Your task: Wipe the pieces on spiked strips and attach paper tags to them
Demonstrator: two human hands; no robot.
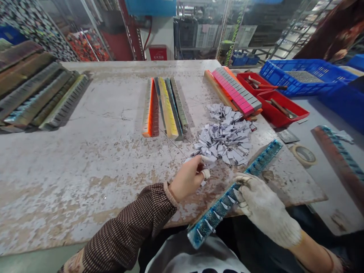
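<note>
My left hand (189, 178), bare with a white wrap on one finger, is at the near edge of a heap of small white flat pieces (224, 136). Its fingers are curled together, and what lies in them cannot be made out among the white pieces. In a white knit glove, my right hand (263, 206) is closed on a glittery blue slotted bar (210, 216). The bar slants across the table's front edge, its lower end above my lap. Several white pieces stick out of the slots below the glove; the gloved fingertips hide part of the bar.
Slotted bars, orange and yellow (169, 110) among them, lie mid-table, with a stack (36, 91) at left. Pink and grey bars (236, 91) lie behind the heap. Right are red trays (284, 110) of tools, a blue crate (304, 76), a tape roll (304, 154) and another bar (341, 159).
</note>
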